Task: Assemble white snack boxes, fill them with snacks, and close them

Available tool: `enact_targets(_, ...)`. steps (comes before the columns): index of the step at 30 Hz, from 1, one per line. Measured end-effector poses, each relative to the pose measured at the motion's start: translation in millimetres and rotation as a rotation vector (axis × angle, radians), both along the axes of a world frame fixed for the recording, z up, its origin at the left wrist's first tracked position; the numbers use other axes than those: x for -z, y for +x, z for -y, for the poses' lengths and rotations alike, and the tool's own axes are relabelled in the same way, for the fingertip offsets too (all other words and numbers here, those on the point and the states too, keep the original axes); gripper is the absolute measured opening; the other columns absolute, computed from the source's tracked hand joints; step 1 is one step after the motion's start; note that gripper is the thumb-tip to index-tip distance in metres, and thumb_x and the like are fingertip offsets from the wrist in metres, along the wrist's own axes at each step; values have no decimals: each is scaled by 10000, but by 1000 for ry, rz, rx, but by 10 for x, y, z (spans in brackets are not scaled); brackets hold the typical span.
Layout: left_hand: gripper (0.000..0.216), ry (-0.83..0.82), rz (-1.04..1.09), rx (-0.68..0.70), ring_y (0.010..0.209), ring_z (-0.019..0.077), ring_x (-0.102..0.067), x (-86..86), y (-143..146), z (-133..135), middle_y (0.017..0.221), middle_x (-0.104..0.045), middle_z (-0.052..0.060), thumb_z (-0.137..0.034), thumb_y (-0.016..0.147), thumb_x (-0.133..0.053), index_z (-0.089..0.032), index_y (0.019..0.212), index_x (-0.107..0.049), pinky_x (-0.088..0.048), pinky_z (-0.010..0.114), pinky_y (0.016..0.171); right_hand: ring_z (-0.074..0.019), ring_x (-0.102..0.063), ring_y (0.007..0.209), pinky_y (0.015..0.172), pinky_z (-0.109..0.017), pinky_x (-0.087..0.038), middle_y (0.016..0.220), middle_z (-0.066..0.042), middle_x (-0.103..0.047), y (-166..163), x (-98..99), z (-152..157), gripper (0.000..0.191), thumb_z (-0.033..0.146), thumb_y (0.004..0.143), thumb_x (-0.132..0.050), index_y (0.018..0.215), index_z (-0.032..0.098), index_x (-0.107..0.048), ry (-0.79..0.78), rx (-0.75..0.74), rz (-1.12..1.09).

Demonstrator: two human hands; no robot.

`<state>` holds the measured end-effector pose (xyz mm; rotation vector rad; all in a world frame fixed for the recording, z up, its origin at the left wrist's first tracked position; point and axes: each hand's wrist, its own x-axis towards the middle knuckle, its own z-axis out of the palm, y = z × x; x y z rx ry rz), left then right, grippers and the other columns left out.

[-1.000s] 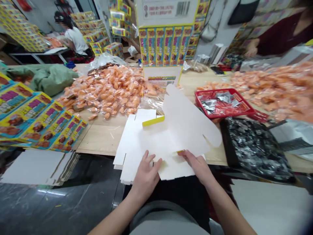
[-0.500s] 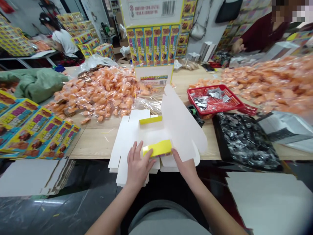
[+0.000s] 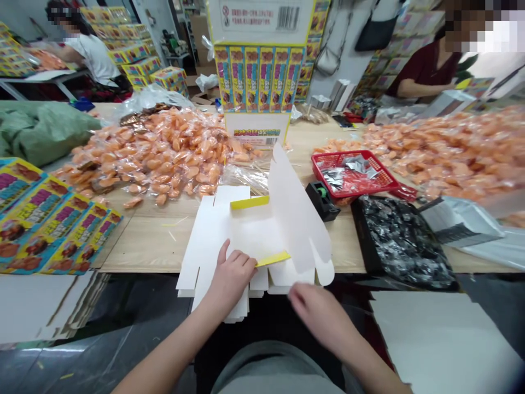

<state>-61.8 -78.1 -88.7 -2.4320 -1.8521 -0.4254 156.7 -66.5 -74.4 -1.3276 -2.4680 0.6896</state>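
Observation:
A stack of flat white carton blanks (image 3: 213, 241) lies at the near edge of the wooden table (image 3: 139, 246). The top blank is partly folded, its large right panel (image 3: 293, 210) standing up and yellow flaps showing at the back (image 3: 249, 203) and front (image 3: 273, 259). My left hand (image 3: 230, 273) rests on the blank with fingers curled against the front yellow flap. My right hand (image 3: 318, 312) hovers just off the table edge, blurred, below the blank's right corner and apart from it.
Heaps of orange packets (image 3: 164, 150) cover the table's back. A red basket (image 3: 353, 172) of silver sachets, a black tape dispenser (image 3: 322, 200) and a black tray (image 3: 400, 241) sit to the right. Printed yellow cartons (image 3: 45, 219) lie left. Two other people work at the back.
The front yellow flap has been pressed down flatter under my left hand. My right hand has let go of the blank and drawn back toward me.

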Motion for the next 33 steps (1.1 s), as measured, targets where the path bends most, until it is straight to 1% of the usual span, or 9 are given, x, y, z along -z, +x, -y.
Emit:
enact_targets(3,124,-174,-81,27,843,195,-637,-146,-15,-103,768,-677,11,-136,886,-570,-181,800,-648,-225,567,1144,-222,-625,810,732,-341,-520,844,-58,-664,-337,-238,-5,169,75,851,-526,842,189,-649,106,-247,107)
enact_targets(8,96,-382,-153,66,837,254,-664,-215,-40,-281,744,-702,57,-251,788,-706,-161,765,-683,-253,603,1109,-315,-629,922,768,-423,-498,932,-154,-671,-874,-250,-452,134,144,837,-581,936,107,-665,21,-160,475)
enact_targets(17,113,-519,-87,187,847,277,-666,-314,44,-288,727,-706,99,-239,785,-686,-148,718,-699,-348,572,1045,-241,-672,759,872,-457,-483,813,-68,-699,-631,-115,-462,176,106,869,-507,851,177,-667,57,-317,462)
enact_targets(21,141,-401,-54,212,910,241,-648,-319,-81,-84,886,-699,60,-114,772,-656,-170,900,-670,-400,484,1020,-203,-675,830,1105,-487,-364,779,-46,-692,-419,-62,-557,236,27,860,-491,814,176,-668,407,-401,327)
enact_targets(24,231,-345,-76,106,890,243,-653,-239,-261,53,920,-699,44,-47,814,-579,-192,978,-653,-480,425,867,-239,-575,1170,1088,-449,-404,1130,-93,-681,-186,-129,-741,279,100,890,-511,1122,188,-641,778,-494,-19)
enact_targets(26,247,-303,-56,58,882,244,-659,-168,-393,101,938,-705,30,-75,822,-602,-212,1022,-652,-495,406,823,-218,-571,1151,1014,-403,-460,1111,-79,-684,-98,-184,-1010,271,169,912,-514,1163,209,-608,929,-445,-257)
enact_targets(28,264,-243,-24,62,893,235,-661,-102,-481,110,967,-706,24,-118,825,-632,-227,1065,-647,-507,371,795,-186,-605,1012,951,-349,-473,949,-63,-694,-140,-196,-1462,192,197,938,-475,1052,204,-628,839,-148,-283)
enact_targets(30,224,-188,-2,63,884,226,-658,-48,-476,79,957,-703,25,-145,838,-629,-225,1045,-654,-518,346,777,-192,-584,1056,981,-339,-434,1042,-96,-675,-321,-139,-2045,240,223,967,-418,1058,179,-635,397,224,15)
enact_targets(33,169,-192,15,15,837,225,-654,39,-318,-15,896,-696,25,-137,832,-618,-217,972,-669,-532,342,756,-269,-602,1039,907,-379,-458,1058,-183,-662,-690,63,-2834,205,237,889,-569,1006,99,-665,139,304,165)
